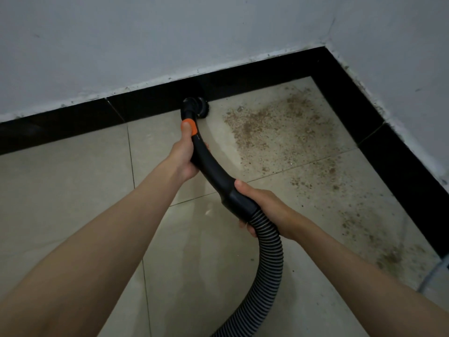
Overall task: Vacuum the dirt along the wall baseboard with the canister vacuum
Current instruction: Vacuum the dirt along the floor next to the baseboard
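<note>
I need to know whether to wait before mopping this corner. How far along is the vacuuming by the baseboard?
Early to midway. Looks done: the floor tiles left of the brush nozzle show no visible grit. In hand: the left hand and right hand grip the vacuum handle, with the nozzle at the black baseboard. Left: a thick patch of brown dirt to the right, trailing along the right-hand baseboard.

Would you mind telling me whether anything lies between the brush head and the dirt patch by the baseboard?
Nothing visible does. The brush head sits against the baseboard, and only bare tile separates it from the dirt to its right.
</note>
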A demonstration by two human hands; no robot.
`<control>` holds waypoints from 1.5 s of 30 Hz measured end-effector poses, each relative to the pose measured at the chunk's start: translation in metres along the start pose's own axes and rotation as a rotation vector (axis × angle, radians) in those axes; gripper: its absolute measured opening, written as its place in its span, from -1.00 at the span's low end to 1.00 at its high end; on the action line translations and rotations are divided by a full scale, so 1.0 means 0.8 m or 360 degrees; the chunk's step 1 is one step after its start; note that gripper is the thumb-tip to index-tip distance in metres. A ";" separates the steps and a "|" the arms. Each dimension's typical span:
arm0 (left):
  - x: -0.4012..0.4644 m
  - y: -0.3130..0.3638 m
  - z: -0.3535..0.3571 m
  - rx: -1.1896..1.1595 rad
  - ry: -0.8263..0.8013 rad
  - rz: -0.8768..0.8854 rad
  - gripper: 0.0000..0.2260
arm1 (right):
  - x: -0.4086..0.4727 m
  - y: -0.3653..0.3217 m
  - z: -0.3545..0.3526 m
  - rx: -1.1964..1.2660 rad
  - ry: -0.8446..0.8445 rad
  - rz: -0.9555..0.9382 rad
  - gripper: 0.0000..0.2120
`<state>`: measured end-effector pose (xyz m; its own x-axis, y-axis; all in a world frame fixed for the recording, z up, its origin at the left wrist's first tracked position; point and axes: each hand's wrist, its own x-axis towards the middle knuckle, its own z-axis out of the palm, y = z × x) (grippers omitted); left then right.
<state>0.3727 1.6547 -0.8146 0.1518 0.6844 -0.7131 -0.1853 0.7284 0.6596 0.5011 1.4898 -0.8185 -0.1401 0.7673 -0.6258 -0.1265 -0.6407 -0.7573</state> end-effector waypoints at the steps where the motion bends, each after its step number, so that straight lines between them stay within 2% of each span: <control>1: -0.001 -0.004 0.003 0.0087 0.0068 0.0021 -0.54 | -0.001 0.003 0.000 -0.0041 0.0073 -0.0026 -0.19; 4: 0.000 -0.018 0.015 0.0361 0.0297 0.0168 -0.51 | -0.002 0.012 0.009 -0.0116 0.0278 -0.0070 -0.35; 6: 0.001 -0.023 0.023 0.0481 0.0385 0.0275 -0.48 | -0.002 0.023 0.020 -0.0264 0.0554 -0.0184 -0.48; 8: 0.003 -0.025 0.029 0.0515 0.0395 0.0313 -0.47 | -0.004 0.036 0.031 -0.0562 0.0807 -0.0314 -0.48; 10: 0.004 -0.028 0.037 0.0556 0.0355 0.0317 -0.46 | -0.008 0.042 0.034 -0.0699 0.0904 -0.0372 -0.43; 14: 0.007 -0.030 0.052 0.0604 0.0305 0.0357 -0.46 | -0.004 0.040 0.022 -0.0503 0.0909 -0.0430 -0.54; 17: 0.010 -0.029 0.061 0.0656 0.0293 0.0388 -0.50 | 0.000 0.043 0.014 -0.0365 0.0907 -0.0449 -0.53; 20: 0.013 -0.034 0.067 0.0710 0.0279 0.0400 -0.55 | 0.001 0.046 0.007 -0.0320 0.0907 -0.0467 -0.62; 24: 0.019 -0.036 0.077 0.0751 0.0260 0.0405 -0.56 | 0.001 0.047 0.002 -0.0272 0.0932 -0.0471 -0.57; 27: 0.022 -0.038 0.087 0.0809 0.0221 0.0411 -0.56 | 0.000 0.047 -0.003 -0.0237 0.0954 -0.0492 -0.63; 33: 0.024 -0.035 0.121 0.0937 0.0090 0.0426 -0.50 | -0.002 0.044 -0.021 -0.0131 0.1020 -0.0540 -0.65; 38: 0.026 -0.039 0.142 0.0914 -0.0111 0.0362 -0.56 | -0.008 0.043 -0.043 -0.0108 0.1058 -0.0536 -0.70; 45: 0.033 -0.049 0.178 0.1021 -0.0238 0.0343 -0.54 | -0.007 0.038 -0.069 -0.0071 0.1120 -0.0539 -0.77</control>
<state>0.5220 1.6488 -0.8251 0.3171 0.7795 -0.5402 0.3775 0.4188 0.8259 0.5524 1.4674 -0.8481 0.5568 0.7669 -0.3192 -0.0093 -0.3785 -0.9255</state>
